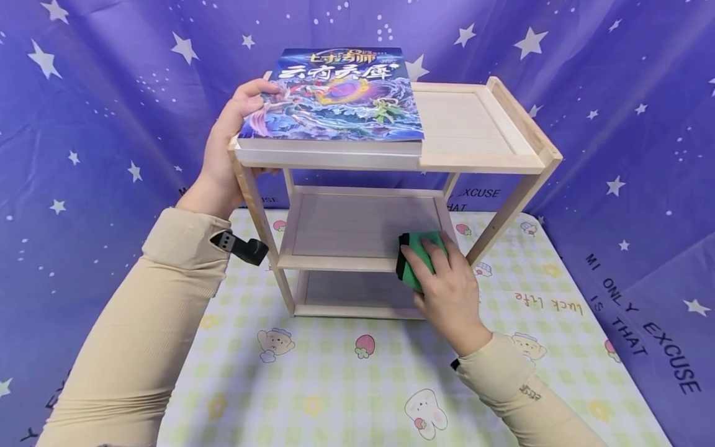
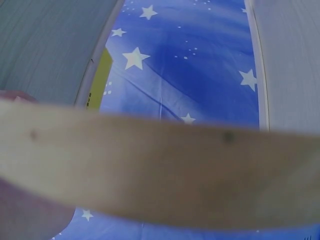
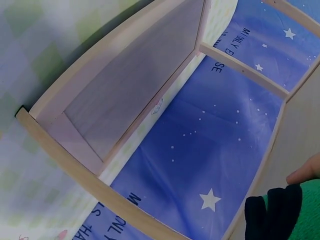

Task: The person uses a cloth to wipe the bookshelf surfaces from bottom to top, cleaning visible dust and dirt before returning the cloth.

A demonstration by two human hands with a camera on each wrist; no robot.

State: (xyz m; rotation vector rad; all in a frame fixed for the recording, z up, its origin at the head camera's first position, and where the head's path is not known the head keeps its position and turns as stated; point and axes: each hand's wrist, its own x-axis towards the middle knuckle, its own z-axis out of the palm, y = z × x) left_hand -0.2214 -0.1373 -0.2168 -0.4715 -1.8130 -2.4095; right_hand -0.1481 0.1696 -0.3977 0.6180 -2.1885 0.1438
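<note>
A three-tier wooden shelf rack stands on the table. My left hand grips the left end of its top tier, fingers over the edge beside a book with a blue illustrated cover. The book lies flat on the left part of that tier. In my right hand is a folded green cloth with black trim, held at the front right corner of the middle tier. The right wrist view catches the cloth and one fingertip over that board. A blurred wooden side post crosses the left wrist view.
A checked tablecloth with cartoon prints covers the table. Behind and around it hangs a purple-blue curtain with white stars. Past the book, the bare right part of the top tier ends in a raised wooden side rail.
</note>
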